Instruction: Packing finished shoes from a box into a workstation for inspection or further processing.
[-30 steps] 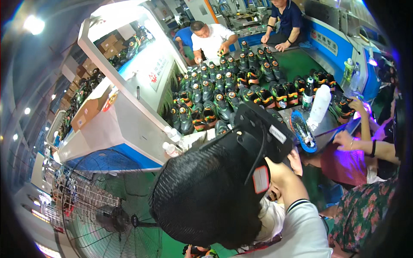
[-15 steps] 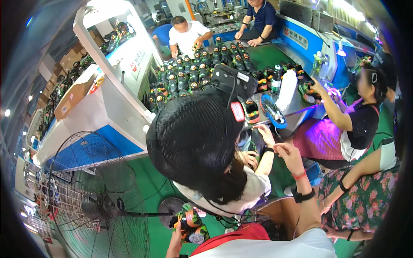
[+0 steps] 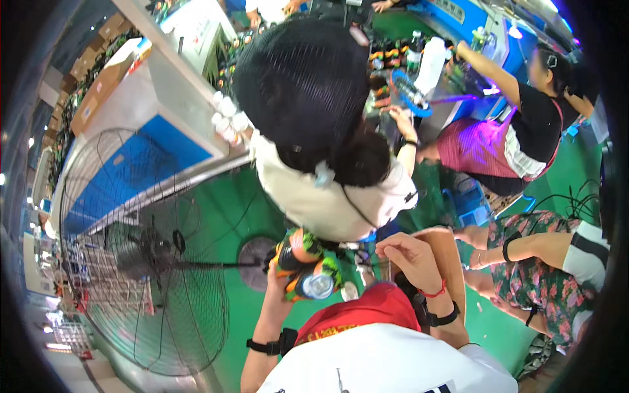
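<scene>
My left hand (image 3: 280, 285) grips a pair of small shoes (image 3: 304, 251) patterned in green, orange and black, low in front of me on the left. One shoe opening faces up and shows a pale insole with a round print. My right hand (image 3: 419, 262) hangs in the air to the right of the shoes, fingers bent in toward the thumb, with nothing seen between them. Below it, close to my red apron (image 3: 367, 311), is a brown cardboard box (image 3: 445, 252), partly covered by my forearm.
A person in a dark cap (image 3: 301, 85) stands straight ahead, bent over the workbench. A large standing fan (image 3: 147, 252) is at left. To the right are a person in a pink apron (image 3: 475, 154) and another in floral clothing (image 3: 537, 281). White bottles (image 3: 229, 121) stand by the machine.
My view has tipped downward. The shoes in my left hand have come up and slightly right. My right hand has dropped lower, and the capped person's far hand reaches to the bench.
</scene>
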A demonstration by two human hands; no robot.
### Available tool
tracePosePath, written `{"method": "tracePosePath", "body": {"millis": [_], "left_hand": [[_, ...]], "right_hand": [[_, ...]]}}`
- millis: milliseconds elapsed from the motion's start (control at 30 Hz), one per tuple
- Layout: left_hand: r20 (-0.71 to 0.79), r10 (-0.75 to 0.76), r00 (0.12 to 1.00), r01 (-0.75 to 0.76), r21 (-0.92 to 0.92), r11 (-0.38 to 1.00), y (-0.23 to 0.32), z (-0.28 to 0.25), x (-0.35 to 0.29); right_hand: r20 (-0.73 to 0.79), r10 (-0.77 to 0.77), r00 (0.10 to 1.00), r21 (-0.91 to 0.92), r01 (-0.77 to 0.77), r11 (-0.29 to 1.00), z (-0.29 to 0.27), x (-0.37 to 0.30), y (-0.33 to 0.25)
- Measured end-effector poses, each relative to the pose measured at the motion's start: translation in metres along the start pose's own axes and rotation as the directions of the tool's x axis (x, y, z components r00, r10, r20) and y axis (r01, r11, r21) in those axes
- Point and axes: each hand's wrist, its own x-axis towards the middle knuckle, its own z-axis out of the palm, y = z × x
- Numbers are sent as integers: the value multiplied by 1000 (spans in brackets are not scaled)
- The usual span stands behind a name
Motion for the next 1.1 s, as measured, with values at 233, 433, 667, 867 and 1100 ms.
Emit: {"method": "tracePosePath", "body": {"millis": [233,433,667,867,1100], "left_hand": [[-81,-149,986,153,53,987,-2,18,-16],[42,-3,999,-32,800,600,-7,31,-27],[203,-92,975,-197,977,76,13,78,-44],[345,-46,938,-346,938,-32,3,84,-34],[478,-159,864,-498,856,-135,-6,100,-21]], "right_hand": [[94,-14,995,-157,29,987,30,-27,6],[162,-70,984,-300,117,947,40,-42,7],[193,-108,975,-403,179,898,43,-47,15],[293,-33,956,-351,139,926,39,-45,6],[480,-15,877,-488,282,826,28,-34,8]]}}
